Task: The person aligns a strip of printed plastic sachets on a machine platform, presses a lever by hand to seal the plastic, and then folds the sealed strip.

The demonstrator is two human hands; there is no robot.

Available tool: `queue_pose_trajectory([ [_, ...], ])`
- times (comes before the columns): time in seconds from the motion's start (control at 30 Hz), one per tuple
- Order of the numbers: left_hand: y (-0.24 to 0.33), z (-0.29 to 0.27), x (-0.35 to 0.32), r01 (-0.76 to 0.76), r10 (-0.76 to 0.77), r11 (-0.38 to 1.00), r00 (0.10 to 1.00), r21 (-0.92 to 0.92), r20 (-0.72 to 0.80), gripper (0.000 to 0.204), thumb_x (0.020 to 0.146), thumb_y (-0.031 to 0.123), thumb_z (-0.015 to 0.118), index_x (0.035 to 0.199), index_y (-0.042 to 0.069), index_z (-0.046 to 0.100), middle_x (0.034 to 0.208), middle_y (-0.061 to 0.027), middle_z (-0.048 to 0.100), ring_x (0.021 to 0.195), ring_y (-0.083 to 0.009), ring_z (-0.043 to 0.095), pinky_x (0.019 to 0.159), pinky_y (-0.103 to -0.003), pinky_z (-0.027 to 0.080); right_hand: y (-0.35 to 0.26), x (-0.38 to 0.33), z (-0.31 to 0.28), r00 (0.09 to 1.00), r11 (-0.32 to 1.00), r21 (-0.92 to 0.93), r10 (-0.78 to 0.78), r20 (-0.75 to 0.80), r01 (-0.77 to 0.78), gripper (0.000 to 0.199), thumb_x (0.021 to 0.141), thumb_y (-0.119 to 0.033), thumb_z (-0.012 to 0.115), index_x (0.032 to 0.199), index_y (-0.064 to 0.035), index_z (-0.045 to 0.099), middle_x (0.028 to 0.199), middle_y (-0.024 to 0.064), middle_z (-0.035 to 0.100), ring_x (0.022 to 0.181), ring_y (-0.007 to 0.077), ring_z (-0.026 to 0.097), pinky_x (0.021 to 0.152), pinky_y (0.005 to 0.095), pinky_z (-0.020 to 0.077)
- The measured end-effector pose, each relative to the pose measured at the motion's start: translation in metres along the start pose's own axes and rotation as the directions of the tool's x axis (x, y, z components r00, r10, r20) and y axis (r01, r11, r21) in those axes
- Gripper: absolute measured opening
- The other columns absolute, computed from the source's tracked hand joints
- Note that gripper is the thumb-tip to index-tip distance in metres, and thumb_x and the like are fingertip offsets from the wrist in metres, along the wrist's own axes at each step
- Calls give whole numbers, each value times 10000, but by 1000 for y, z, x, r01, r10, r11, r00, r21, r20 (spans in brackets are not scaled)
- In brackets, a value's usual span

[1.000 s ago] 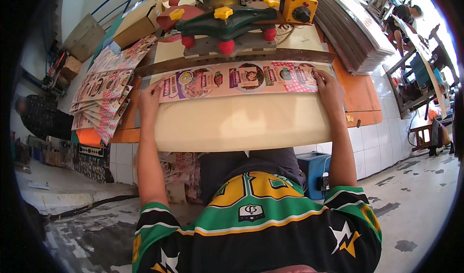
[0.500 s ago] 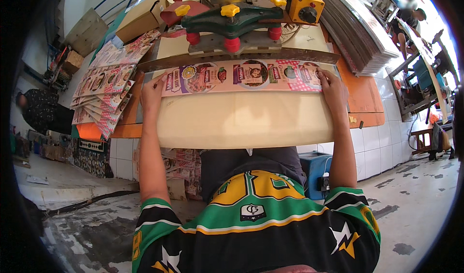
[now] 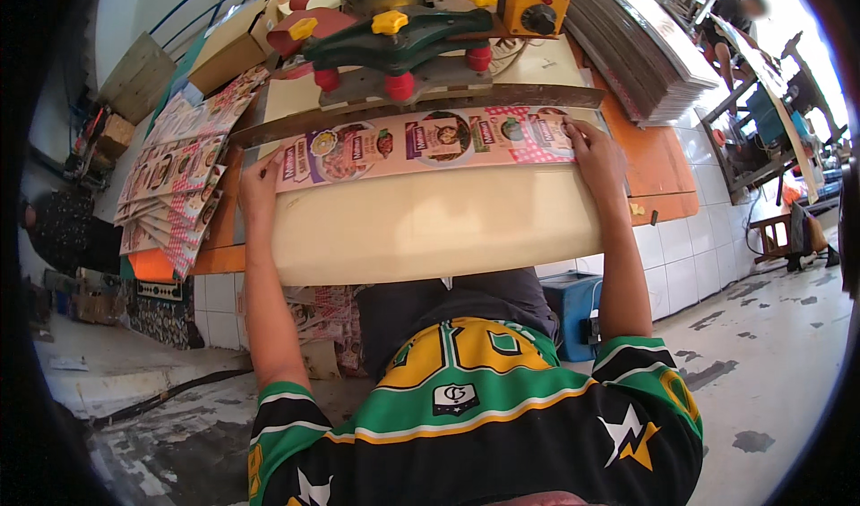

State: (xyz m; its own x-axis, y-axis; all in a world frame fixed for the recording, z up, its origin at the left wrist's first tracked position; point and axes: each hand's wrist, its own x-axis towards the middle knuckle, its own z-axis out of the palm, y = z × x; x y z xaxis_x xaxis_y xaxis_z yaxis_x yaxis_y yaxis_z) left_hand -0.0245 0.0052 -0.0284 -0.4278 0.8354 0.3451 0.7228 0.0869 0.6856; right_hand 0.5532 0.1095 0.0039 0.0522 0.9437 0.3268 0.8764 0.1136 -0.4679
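A long printed plastic sheet (image 3: 400, 150) with pictures of food lies across the work table. Its left end is pinched by my left hand (image 3: 258, 192), fingers closed. At the right end my right hand (image 3: 597, 160) grips the same sheet between thumb and fingers. Beneath it and toward me spreads a smooth cream sheet (image 3: 439, 224) that curves down at the table's front. The printed sheet's far edge lies along a metal bar (image 3: 502, 96). Just beyond stands a press with a dark green clamp (image 3: 408, 42), yellow knobs and red feet.
Fanned printed sheets (image 3: 175, 173) are piled at the left, near a cardboard box (image 3: 235, 45). A yellow control box (image 3: 532, 6) with a black dial sits by the press. Tall stacked sheets (image 3: 636, 49) stand at the right. Other people are at both far sides.
The whole view has shifted and tilted slightly, so the table appears farther left. Both hands keep their hold on the printed sheet's ends, and it lies much as before against the bar.
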Motion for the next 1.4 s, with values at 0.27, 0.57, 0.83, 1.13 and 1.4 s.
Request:
queue_pose_trajectory([
  [0.27, 10, -5, -6, 12, -12, 1000, 1000, 18, 5, 394, 1027, 414, 647, 1241, 107, 772, 1067, -189, 781, 949, -215, 736, 875, -321, 527, 3, 0, 5, 1000, 1000, 18, -2, -24, 3, 339, 1011, -473, 602, 1169, -243, 794, 985, 121, 782, 940, 350, 728, 830, 463, 539],
  [0.57, 21, -7, -6, 56, -57, 998, 998, 10, 39, 412, 1026, 432, 645, 1248, 106, 765, 1091, -186, 781, 974, -203, 735, 891, -311, 524, 4, 0, 3, 1000, 1000, -9, 16, -11, -16, 340, 1005, -478, 605, 1192, -263, 789, 994, 134, 780, 957, 355, 727, 849, 473, 538],
  [0.83, 21, -6, -8, 24, -24, 1000, 999, 4, 33, 403, 1029, 411, 648, 1257, 98, 759, 1107, -176, 784, 987, -182, 727, 907, -303, 518, 5, 0, 3, 1000, 1000, 8, 6, -20, -6, 346, 1007, -484, 601, 1210, -272, 784, 997, 138, 780, 968, 360, 728, 854, 470, 541],
  [1.13, 15, -6, -5, 32, -32, 999, 999, -2, 36, 385, 1032, 396, 649, 1247, 99, 766, 1093, -178, 786, 959, -182, 730, 884, -308, 526, 5, 2, 5, 1000, 999, 34, 21, -1, -21, 336, 1002, -461, 611, 1202, -254, 786, 1014, 122, 784, 973, 346, 730, 852, 459, 542],
  [1.4, 20, -9, -7, 18, -19, 999, 999, 37, 32, 374, 1041, 317, 656, 1263, 30, 747, 1127, -135, 793, 988, -139, 703, 902, -283, 522, 0, 1, 0, 1000, 999, 32, -11, 4, 11, 345, 1003, -463, 611, 1197, -241, 790, 1018, 115, 784, 969, 333, 731, 847, 445, 542],
])
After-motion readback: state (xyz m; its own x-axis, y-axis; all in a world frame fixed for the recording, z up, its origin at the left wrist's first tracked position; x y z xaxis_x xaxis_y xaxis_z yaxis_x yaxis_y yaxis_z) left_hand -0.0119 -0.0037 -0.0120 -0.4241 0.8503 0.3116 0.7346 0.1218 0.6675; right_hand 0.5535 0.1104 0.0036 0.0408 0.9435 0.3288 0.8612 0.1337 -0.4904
